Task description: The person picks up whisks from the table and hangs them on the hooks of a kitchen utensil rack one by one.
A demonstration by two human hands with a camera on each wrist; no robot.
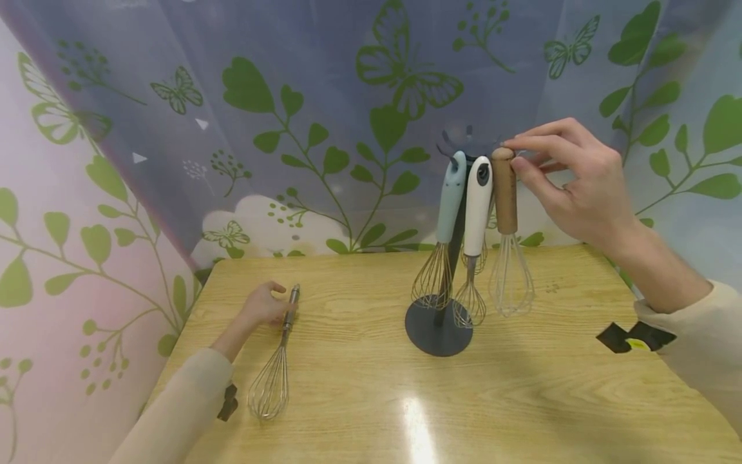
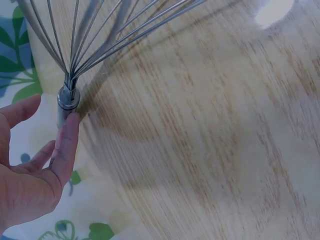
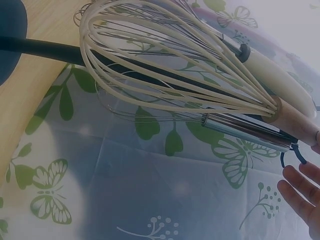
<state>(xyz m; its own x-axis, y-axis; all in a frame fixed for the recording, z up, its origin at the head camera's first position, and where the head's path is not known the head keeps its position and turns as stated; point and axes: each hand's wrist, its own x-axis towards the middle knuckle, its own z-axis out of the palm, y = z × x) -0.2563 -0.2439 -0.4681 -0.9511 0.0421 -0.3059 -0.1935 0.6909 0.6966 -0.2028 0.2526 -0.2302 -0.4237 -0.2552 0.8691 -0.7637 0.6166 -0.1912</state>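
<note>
At the upper right, my right hand [image 1: 580,177] pinches the top of the wooden handle of a whisk [image 1: 507,203] with pale wires, at a dark stand [image 1: 426,332]. A light blue-handled whisk [image 1: 451,206] and a white-handled whisk [image 1: 477,212] hang beside it. Behind them, the right wrist view shows another whisk with a shiny metal handle [image 3: 245,132]. A metal whisk [image 1: 288,322] lies on the table at the left. Alongside its handle is my left hand [image 1: 263,306], fingers extended and a fingertip at the handle in the left wrist view, thumb apart.
The wood-grain table [image 1: 353,386] ends at a patterned curtain [image 1: 324,116] with green leaves and butterflies, which also covers the left side. Bare hooks [image 1: 449,142] stick out at the top of the stand.
</note>
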